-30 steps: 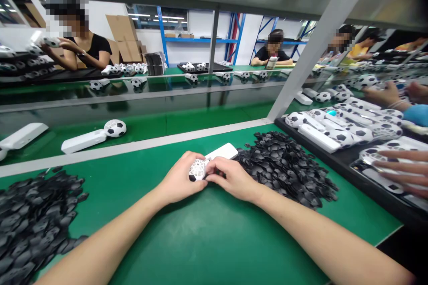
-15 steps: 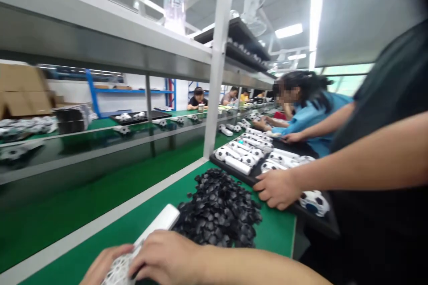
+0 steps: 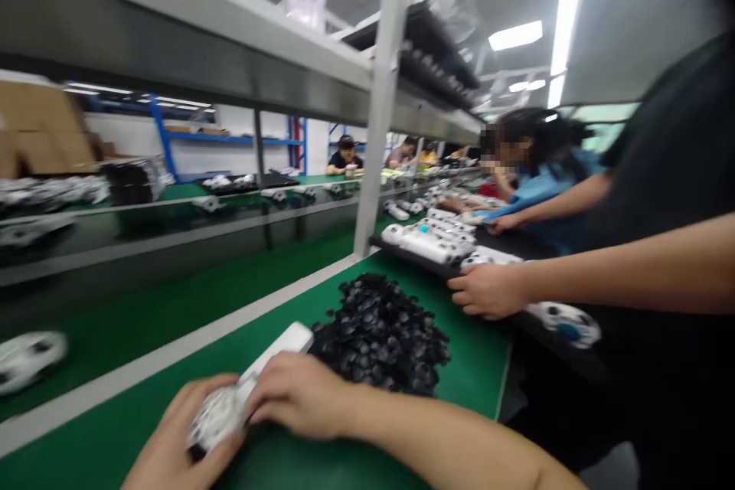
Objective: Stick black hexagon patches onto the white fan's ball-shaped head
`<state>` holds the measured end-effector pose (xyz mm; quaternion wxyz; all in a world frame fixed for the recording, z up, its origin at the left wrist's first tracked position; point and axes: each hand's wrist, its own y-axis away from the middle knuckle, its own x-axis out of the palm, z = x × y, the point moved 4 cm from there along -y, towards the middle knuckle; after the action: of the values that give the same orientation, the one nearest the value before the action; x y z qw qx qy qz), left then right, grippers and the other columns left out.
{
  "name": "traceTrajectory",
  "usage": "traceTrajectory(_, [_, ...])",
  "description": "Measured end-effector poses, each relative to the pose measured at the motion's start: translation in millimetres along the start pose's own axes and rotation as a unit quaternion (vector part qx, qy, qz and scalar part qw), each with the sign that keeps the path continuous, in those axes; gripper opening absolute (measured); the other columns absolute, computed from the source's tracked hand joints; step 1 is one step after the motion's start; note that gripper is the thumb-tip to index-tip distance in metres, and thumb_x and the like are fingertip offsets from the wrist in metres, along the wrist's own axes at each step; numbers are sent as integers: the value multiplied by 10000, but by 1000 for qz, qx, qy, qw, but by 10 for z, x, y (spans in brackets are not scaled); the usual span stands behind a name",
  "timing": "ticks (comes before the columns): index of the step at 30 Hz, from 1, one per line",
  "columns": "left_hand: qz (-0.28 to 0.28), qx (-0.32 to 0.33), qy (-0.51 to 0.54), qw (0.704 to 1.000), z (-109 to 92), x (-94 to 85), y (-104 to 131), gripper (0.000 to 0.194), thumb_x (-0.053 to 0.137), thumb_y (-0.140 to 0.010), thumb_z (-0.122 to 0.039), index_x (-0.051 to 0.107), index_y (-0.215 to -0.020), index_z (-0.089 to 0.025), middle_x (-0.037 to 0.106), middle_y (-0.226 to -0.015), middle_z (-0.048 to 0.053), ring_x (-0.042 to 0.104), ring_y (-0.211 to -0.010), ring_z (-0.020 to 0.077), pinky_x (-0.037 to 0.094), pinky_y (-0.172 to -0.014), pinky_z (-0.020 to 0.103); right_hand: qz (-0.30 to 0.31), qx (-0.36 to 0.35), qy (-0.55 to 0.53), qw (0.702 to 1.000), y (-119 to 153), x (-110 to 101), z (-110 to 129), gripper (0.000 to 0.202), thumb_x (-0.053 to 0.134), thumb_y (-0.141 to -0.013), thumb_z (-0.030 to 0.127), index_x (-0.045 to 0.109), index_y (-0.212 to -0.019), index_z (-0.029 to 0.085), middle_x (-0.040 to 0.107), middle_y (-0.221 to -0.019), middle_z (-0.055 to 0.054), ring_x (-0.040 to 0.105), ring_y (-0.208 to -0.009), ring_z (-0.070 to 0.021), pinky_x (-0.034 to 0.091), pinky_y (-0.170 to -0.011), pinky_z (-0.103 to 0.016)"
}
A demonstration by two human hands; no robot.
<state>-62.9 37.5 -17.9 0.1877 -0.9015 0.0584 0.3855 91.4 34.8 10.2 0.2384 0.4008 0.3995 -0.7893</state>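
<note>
A white plastic piece with a round, football-patterned head [image 3: 217,417] and a long flat handle is held low over the green worktop. My left hand [image 3: 175,436] is closed around the head, thumb on the near side and fingers on the far side. My right hand [image 3: 302,394] has its fingers bent together against the piece where head and handle meet; whether a small part is between the fingertips is hidden. Just beyond the handle's end, a heap of small black plastic pieces [image 3: 384,337] lies on the worktop [image 3: 471,383].
On the right, a co-worker's hand [image 3: 494,291] grips a black tray [image 3: 442,269] loaded with white football pieces. A green conveyor belt [image 3: 172,306] runs along the left, carrying another football piece [image 3: 31,360]. A white post [image 3: 379,122] and shelf [image 3: 189,38] stand ahead.
The co-worker's tray has tilted and shifted to the right. A football piece has come into view on the belt at left. My hands with the held piece appear slightly higher in view.
</note>
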Motion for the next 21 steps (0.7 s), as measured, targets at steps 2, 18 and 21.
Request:
traceTrajectory(2, [26,-22,3,999,-180,-81,77,318,524,-713,-358,540,-1006,-236,589,-997,36,589,-915,232,507,-776,342,-36,15,-67,997,31,-66,30,55,581,-805,172,630,-803,145,650,-828,-24,573,-831,-117,422,-810,-201])
traceTrajectory(18, [67,-56,67,994,-267,-103,97,402,598,-655,-270,492,-1037,-205,486,-1012,33,517,-891,193,446,-758,320,-27,30,-188,981,-62,-17,-46,52,662,-728,128,628,-730,166,633,-728,0,557,-731,-131,428,-715,-256])
traceTrajectory(21, [58,-49,60,995,-289,-113,88,377,590,-658,-260,493,-1019,-205,497,-1001,32,517,-906,196,439,-789,331,-39,30,-198,979,-71,-9,-79,66,680,-712,143,618,-702,164,619,-691,6,550,-694,-129,425,-687,-253])
